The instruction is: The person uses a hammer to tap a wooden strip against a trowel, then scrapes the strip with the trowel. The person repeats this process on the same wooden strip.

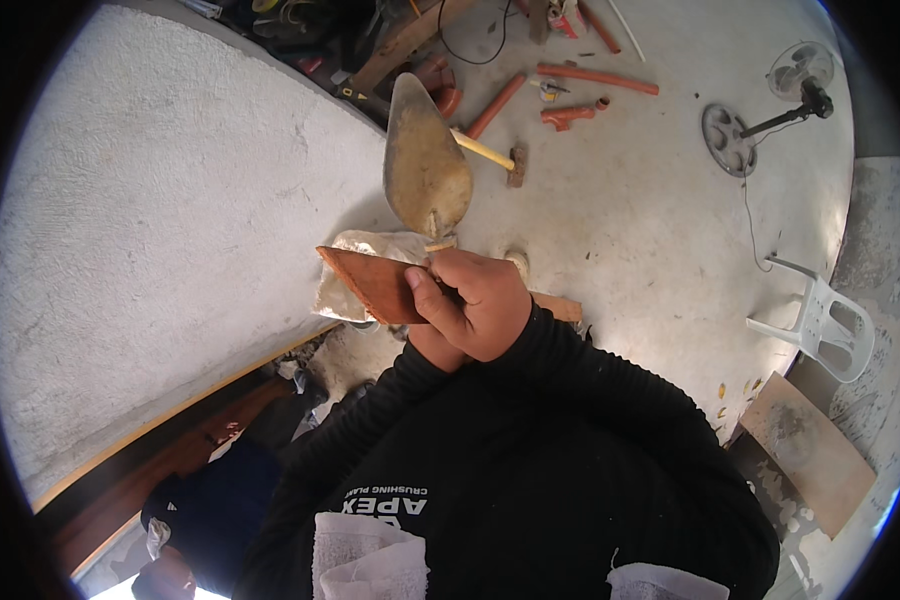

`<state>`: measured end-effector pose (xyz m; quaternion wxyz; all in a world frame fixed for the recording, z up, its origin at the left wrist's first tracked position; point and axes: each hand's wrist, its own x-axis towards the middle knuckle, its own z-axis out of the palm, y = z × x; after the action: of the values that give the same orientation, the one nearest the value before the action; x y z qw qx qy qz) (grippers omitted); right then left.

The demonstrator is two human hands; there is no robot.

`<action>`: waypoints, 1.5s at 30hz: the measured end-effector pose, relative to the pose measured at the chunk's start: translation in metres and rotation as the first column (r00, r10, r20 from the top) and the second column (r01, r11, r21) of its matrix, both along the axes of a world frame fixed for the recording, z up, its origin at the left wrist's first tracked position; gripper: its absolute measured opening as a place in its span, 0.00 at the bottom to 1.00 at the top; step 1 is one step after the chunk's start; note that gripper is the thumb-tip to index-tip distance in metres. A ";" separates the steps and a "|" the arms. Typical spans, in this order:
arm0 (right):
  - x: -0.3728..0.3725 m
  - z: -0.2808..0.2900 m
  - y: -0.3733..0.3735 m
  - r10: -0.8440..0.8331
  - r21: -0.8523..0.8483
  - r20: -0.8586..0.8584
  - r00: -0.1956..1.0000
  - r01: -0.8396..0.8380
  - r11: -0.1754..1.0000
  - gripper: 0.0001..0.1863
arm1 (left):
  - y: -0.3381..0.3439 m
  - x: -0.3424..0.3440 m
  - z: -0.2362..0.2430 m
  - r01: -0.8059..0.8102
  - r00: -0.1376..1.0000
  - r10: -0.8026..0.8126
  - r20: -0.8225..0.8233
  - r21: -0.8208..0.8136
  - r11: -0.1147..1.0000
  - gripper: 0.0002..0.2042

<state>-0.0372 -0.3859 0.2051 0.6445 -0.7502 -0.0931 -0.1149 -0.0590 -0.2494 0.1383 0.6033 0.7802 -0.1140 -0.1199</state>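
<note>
My right hand (490, 300) is closed round the handle of a pointed masonry trowel (425, 165), whose blade points away from me and carries greyish smears. Its thumb lies against a reddish-brown piece of flat clay tile (375, 283), cut to a slanted point at the left. Beneath and nearer me is my left hand (435, 347), which meets the tile's near edge and seems to grip it; its fingers are mostly hidden. Both hands are close together in front of my chest. Below the tile lies a pale sack (340, 290).
A rough white wall (170, 200) rises at the left. On the floor ahead lie a yellow-handled hammer (516, 165) and orange pipes (600, 78). A standing fan (730, 138) and a white plastic chair (830, 320) are at the right. Another person (210, 510) is at the lower left.
</note>
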 end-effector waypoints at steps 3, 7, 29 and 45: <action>-0.004 0.003 0.000 -0.042 0.062 -0.045 0.998 0.045 0.997 0.15 | 0.000 -0.002 0.002 0.005 1.000 -0.005 -0.004 0.021 1.000 0.20; -0.009 0.013 -0.001 -0.025 -0.005 -0.064 0.998 0.024 1.000 0.15 | -0.002 -0.003 0.000 -0.008 1.000 0.008 -0.023 -0.003 1.000 0.20; -0.020 0.015 -0.008 -0.096 -0.156 -0.042 0.994 0.089 0.984 0.13 | -0.004 -0.013 -0.045 -0.154 0.953 0.042 -0.300 -0.360 0.920 0.16; -0.023 0.023 -0.017 -0.001 0.058 -0.199 0.980 0.013 0.998 0.11 | -0.011 -0.002 -0.016 0.059 0.996 -0.059 -0.061 -0.006 0.998 0.18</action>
<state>-0.0599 -0.4024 0.2284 0.6719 -0.7390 -0.0221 -0.0440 -0.0609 -0.2602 0.1221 0.6043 0.7713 -0.1187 -0.1610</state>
